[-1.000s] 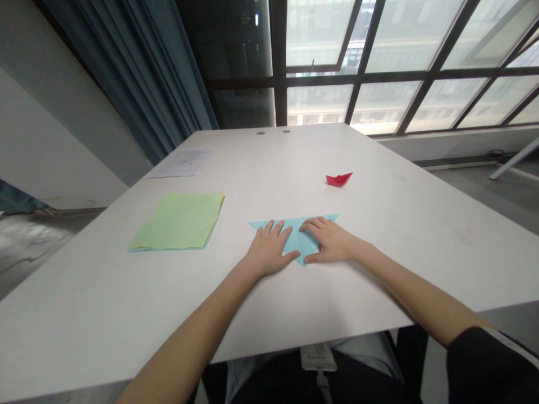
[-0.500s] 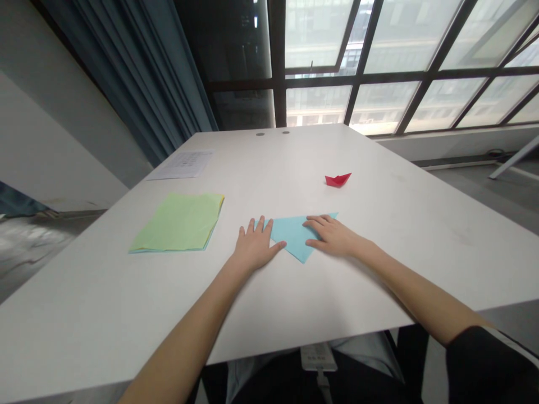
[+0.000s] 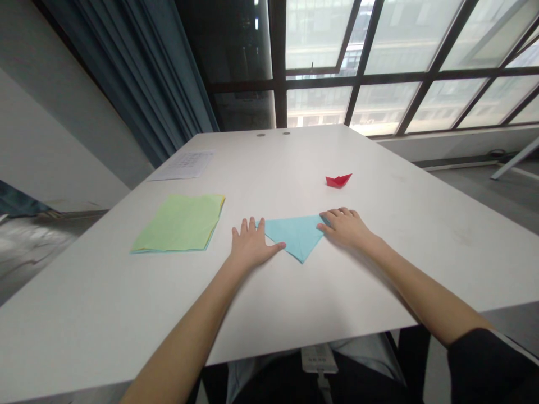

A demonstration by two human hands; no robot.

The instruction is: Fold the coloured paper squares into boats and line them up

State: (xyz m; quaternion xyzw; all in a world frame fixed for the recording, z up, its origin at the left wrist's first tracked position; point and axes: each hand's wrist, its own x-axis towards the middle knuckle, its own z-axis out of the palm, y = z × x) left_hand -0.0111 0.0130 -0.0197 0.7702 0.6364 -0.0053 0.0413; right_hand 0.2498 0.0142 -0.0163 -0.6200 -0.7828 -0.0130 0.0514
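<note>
A light blue sheet of paper [image 3: 296,235], folded into a triangle, lies flat on the white table with one point toward me. My left hand [image 3: 251,244] rests open at its left corner, fingers spread and the thumb reaching to the lower left edge. Over the right corner lies my right hand [image 3: 345,227], palm down with the fingers stretched out; it hides that corner. Neither hand grips the paper.
A small red folded paper boat [image 3: 338,180] sits beyond my right hand. To the left is a stack of coloured paper [image 3: 181,221], green on top. A printed sheet [image 3: 183,166] lies farther back on the white table [image 3: 261,163].
My right hand has slid right, along the blue paper to its corner, baring more of the sheet. My left hand has shifted slightly left.
</note>
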